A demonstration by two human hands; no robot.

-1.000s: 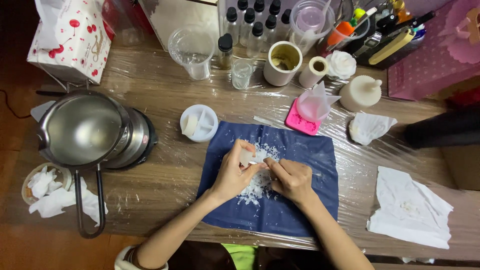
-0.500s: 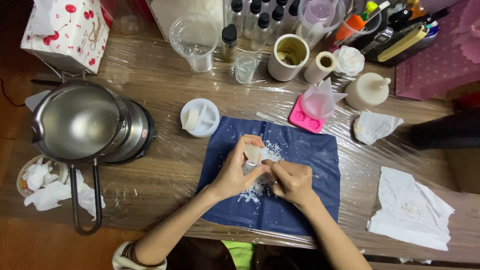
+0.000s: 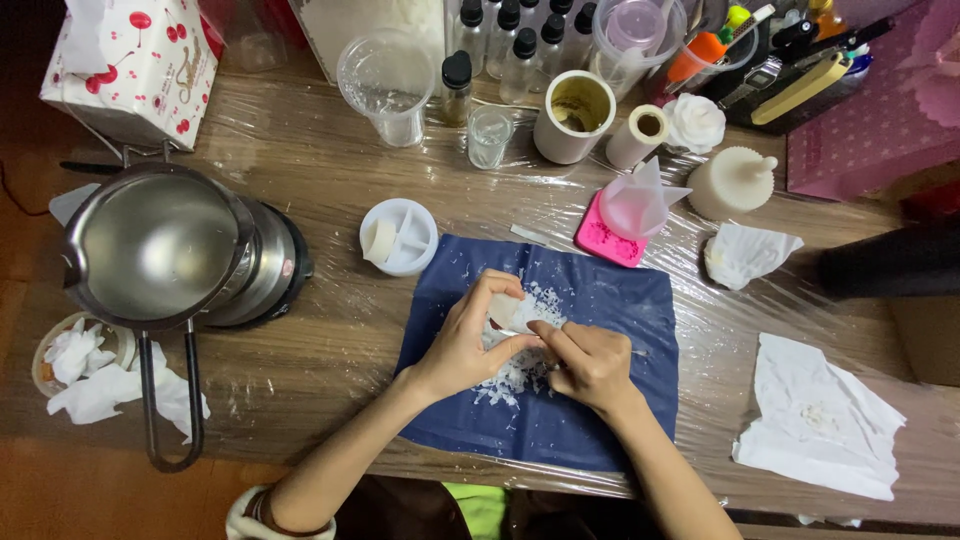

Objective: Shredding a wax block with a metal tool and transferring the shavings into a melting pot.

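At lower centre, the left hand (image 3: 455, 350) pinches a small pale wax piece (image 3: 502, 309) while the right hand (image 3: 590, 365) grips a thin tool (image 3: 632, 352) against it over a navy cloth (image 3: 600, 420) strewn with shavings (image 3: 515, 375); a slip could nick fingers, and the metal pot (image 3: 150, 245) sits far left

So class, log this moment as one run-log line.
left hand: holds pale wax piece | right hand: holds thin tool against it | below: white shavings on blue cloth
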